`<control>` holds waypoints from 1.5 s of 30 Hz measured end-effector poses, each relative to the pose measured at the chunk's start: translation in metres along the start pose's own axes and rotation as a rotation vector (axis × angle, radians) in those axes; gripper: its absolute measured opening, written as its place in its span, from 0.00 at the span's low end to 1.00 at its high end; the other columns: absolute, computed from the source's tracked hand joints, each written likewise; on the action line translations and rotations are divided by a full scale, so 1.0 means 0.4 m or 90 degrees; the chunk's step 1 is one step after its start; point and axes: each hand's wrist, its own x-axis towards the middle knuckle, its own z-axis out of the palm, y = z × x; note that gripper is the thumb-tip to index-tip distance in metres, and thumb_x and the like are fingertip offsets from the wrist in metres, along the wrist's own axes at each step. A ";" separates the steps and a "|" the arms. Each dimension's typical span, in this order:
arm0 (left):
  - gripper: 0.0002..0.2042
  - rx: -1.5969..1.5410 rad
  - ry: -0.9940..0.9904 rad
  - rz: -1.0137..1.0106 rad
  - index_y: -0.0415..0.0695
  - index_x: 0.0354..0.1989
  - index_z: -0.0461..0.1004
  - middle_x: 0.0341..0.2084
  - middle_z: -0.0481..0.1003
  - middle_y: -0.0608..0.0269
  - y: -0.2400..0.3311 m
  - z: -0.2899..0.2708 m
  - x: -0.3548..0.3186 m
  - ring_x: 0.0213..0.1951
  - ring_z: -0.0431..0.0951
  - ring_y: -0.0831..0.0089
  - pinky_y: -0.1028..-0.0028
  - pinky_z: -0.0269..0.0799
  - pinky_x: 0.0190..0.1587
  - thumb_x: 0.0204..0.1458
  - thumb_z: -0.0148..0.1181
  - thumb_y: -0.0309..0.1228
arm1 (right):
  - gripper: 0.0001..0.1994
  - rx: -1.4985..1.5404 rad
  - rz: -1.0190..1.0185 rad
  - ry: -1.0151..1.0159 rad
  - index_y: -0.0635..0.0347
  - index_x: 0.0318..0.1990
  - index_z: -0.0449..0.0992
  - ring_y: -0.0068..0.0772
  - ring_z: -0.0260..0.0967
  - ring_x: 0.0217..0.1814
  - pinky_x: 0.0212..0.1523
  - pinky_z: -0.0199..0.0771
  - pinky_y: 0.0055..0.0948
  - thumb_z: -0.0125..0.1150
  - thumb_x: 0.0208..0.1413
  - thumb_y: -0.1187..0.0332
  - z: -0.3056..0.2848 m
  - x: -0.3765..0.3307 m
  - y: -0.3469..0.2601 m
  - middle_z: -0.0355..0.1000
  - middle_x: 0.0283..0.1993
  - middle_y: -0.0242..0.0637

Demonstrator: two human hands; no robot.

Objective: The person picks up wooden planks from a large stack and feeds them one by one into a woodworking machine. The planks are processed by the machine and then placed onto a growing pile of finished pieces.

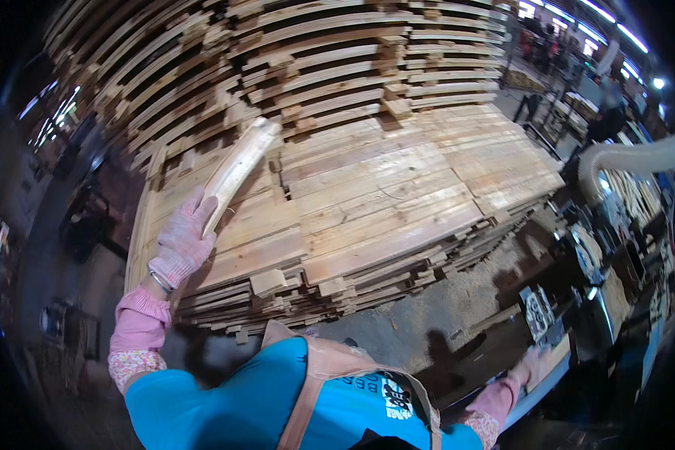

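Observation:
My left hand, in a pinkish work glove, is closed around the near end of a short wooden board. The board slants up and away over the left part of a wide stack of planks. At lower right, my right hand rests at a pale strip of wood on the edge of a machine. Its fingers are blurred, so whether they grip the strip does not show. Pink sleeve covers with flowered cuffs sit on both forearms.
Tall layered rows of boards rise behind the plank stack. A grey ribbed hose curves over the machinery at right. Sawdust covers the floor between stack and machine. Another person stands in the far right background.

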 end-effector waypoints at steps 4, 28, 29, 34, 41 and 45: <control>0.27 0.086 0.025 0.384 0.48 0.57 0.76 0.61 0.71 0.49 0.248 -0.098 0.157 0.53 0.76 0.49 0.55 0.76 0.53 0.43 0.67 0.28 | 0.25 0.391 -0.362 -0.044 0.62 0.61 0.77 0.44 0.76 0.56 0.60 0.74 0.37 0.71 0.55 0.69 -0.010 -0.170 -0.581 0.78 0.58 0.46; 0.31 -0.168 -0.031 1.155 0.51 0.59 0.73 0.61 0.72 0.55 0.906 0.142 0.321 0.60 0.75 0.56 0.52 0.67 0.67 0.41 0.73 0.34 | 0.36 -0.235 0.407 0.242 0.52 0.65 0.71 0.56 0.68 0.61 0.61 0.68 0.53 0.74 0.48 0.55 -0.142 -1.263 -0.235 0.72 0.59 0.48; 0.31 -0.156 -0.047 1.125 0.51 0.60 0.73 0.61 0.72 0.55 0.893 0.154 0.340 0.60 0.75 0.55 0.52 0.66 0.67 0.42 0.73 0.34 | 0.36 -0.235 0.406 0.253 0.53 0.66 0.70 0.57 0.67 0.62 0.62 0.68 0.53 0.74 0.49 0.56 -0.143 -1.222 -0.229 0.72 0.60 0.49; 0.30 -0.136 -0.031 0.942 0.49 0.62 0.73 0.61 0.73 0.52 0.720 0.186 0.421 0.59 0.74 0.50 0.51 0.67 0.66 0.46 0.71 0.33 | 0.35 -0.206 0.298 0.389 0.53 0.68 0.68 0.56 0.67 0.64 0.64 0.69 0.49 0.73 0.52 0.56 -0.081 -0.859 -0.143 0.70 0.62 0.48; 0.29 -0.229 0.074 0.501 0.44 0.64 0.74 0.60 0.76 0.45 0.329 0.220 0.471 0.62 0.75 0.52 0.60 0.70 0.66 0.51 0.70 0.29 | 0.38 -0.099 0.372 0.357 0.40 0.74 0.63 0.54 0.63 0.70 0.67 0.67 0.50 0.69 0.57 0.46 -0.032 -0.420 -0.091 0.67 0.68 0.43; 0.27 -0.350 0.099 0.028 0.37 0.71 0.66 0.66 0.71 0.43 -0.116 0.288 0.516 0.66 0.72 0.52 0.63 0.67 0.69 0.63 0.59 0.30 | 0.38 -0.108 0.354 0.334 0.37 0.74 0.62 0.52 0.65 0.68 0.64 0.71 0.52 0.67 0.57 0.44 -0.019 -0.385 -0.062 0.66 0.68 0.41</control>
